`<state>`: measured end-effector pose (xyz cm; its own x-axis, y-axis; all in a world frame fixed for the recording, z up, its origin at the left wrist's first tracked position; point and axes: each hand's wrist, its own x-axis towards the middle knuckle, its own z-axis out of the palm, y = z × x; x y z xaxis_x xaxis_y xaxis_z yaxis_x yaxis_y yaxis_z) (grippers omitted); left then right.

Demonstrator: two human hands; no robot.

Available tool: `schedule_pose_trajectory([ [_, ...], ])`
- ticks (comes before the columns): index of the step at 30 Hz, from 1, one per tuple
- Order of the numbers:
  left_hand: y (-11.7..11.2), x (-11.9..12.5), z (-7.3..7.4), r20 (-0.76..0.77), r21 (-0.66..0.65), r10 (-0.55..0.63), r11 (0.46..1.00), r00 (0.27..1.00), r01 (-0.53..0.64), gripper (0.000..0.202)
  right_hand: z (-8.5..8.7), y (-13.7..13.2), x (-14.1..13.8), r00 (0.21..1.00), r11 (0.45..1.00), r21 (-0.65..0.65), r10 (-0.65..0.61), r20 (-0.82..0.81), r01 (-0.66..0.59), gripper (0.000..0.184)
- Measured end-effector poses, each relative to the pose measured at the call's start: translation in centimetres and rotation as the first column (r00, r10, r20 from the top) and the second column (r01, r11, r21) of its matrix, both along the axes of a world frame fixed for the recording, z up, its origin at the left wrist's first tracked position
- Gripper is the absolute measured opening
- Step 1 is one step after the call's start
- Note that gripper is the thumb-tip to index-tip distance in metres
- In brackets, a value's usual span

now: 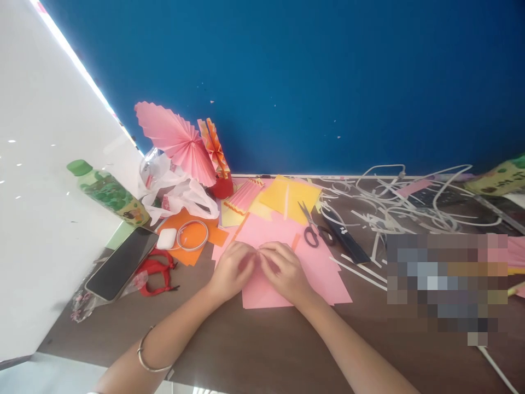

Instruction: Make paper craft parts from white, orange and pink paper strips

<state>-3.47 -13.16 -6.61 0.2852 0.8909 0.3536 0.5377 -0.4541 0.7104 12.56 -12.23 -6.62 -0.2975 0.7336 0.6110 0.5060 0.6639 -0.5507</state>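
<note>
Over several pink paper sheets (262, 298) on the brown table, my left hand (233, 269) and my right hand (284, 269) meet at the fingertips. Both are closed in a pinch, and what they hold, if anything, is too small or hidden to name. A narrow orange strip (295, 242) lies on the pink paper just beyond my right hand. Black-handled scissors (312, 232) rest farther right, partly on the paper. Yellow paper (297, 200) and a pleated pink paper piece (246, 195) lie behind the hands.
To the left are a phone (122, 264), a red strap (158, 272), a white earbud case (167, 239), orange paper (191, 254) and a green-capped bottle (109, 191). A pink paper fan (176, 134) leans near the blue wall. Paper scraps and a white cable (435, 186) clutter the right.
</note>
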Motion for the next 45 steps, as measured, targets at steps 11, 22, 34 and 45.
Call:
schedule_pose_trajectory([
  [11, 0.3, -0.2, 1.0, 0.41, -0.297, 0.036, 0.95, 0.911, 0.096, 0.009, 0.2, 0.6, 0.2, 0.977, 0.985, -0.151, -0.106, -0.187, 0.078, 0.01],
  [22, 1.3, -1.3, 1.4, 0.797, -0.37, 0.081, 0.848, 0.598, 0.379, 0.017, 0.7, 2.5, 2.9, 0.915, 0.924, -0.233, -0.35, -0.2, 0.303, 0.008],
  [34, 1.4, -2.1, 3.1, 0.925, -0.314, 0.363, 0.562, 0.112, 0.766, 0.011, 0.8, 4.2, 5.7, 0.811, 0.839, -0.268, -0.534, -0.24, 0.473, 0.008],
  [45, 1.6, -2.8, 3.4, 0.92, -0.265, 0.386, 0.503, 0.061, 0.823, 0.01, 0.6, 5.5, 9.2, 0.706, 0.713, -0.099, -0.701, -0.097, 0.694, 0.011],
])
